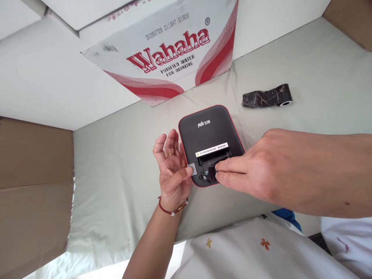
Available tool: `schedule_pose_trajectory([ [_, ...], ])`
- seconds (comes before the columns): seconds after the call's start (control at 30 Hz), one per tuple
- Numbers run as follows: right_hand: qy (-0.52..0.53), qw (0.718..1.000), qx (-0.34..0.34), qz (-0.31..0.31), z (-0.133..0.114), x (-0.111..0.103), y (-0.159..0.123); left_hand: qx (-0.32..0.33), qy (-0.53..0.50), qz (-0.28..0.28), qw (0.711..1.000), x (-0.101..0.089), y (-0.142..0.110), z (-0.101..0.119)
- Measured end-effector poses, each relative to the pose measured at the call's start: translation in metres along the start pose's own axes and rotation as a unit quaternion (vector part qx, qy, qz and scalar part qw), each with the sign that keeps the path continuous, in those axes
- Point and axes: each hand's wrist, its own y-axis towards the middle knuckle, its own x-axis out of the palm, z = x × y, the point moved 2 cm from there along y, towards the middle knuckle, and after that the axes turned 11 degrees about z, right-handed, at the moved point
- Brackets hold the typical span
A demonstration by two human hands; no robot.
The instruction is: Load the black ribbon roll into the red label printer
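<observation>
A small black device with a red rim (207, 130) lies on the pale green cloth (122, 162) in the middle of the view. It bears a white logo and a white warning label above an open slot. My left hand (172, 166) rests against its left side, palm up, fingers spread, the thumb pressing the grey button at the corner. My right hand (261, 170) comes in from the right. Its thumb and forefinger pinch a small black part (211, 170) in the slot at the device's near end.
A white and red Wahaha water carton (171, 50) stands behind the device. A dark roll of patterned tape (269, 97) lies at the back right. Brown cardboard (31, 193) stands at the left. White flowered fabric (261, 248) lies at the bottom.
</observation>
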Motion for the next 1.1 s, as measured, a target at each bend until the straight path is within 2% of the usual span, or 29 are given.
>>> schedule_pose_trajectory([
  [0.17, -0.001, 1.000, -0.016, 0.014, -0.001, 0.000, 0.019, -0.008, -0.026, -0.023, 0.999, 0.005, -0.002, -0.007],
  [0.37, -0.004, 1.000, -0.009, 0.029, -0.002, 0.008, 0.019, -0.003, -0.039, -0.032, 0.999, 0.008, -0.002, -0.021],
  [0.57, -0.073, 0.992, 0.036, 0.095, 0.010, 0.010, 0.020, -0.018, -0.043, -0.059, 0.997, 0.008, -0.001, -0.030],
  [0.67, -0.073, 0.993, 0.059, 0.071, 0.019, 0.005, 0.025, -0.017, -0.035, -0.055, 0.998, 0.008, -0.001, -0.030],
  [0.77, -0.053, 0.991, 0.116, 0.046, 0.026, 0.000, 0.034, -0.021, -0.036, -0.053, 0.998, 0.009, 0.000, -0.029],
  [0.87, -0.043, 0.984, 0.163, 0.050, 0.028, -0.004, 0.046, -0.021, -0.035, -0.054, 0.998, 0.009, 0.001, -0.027],
  [1.0, -0.040, 0.978, 0.206, 0.014, 0.028, -0.007, 0.056, -0.025, -0.033, -0.055, 0.998, 0.007, 0.002, -0.028],
  [1.03, -0.040, 0.978, 0.201, 0.025, 0.029, -0.008, 0.055, -0.025, -0.034, -0.056, 0.998, 0.007, 0.002, -0.028],
  [1.1, -0.036, 0.980, 0.177, 0.087, 0.031, -0.011, 0.051, -0.022, -0.035, -0.057, 0.998, 0.006, 0.003, -0.029],
])
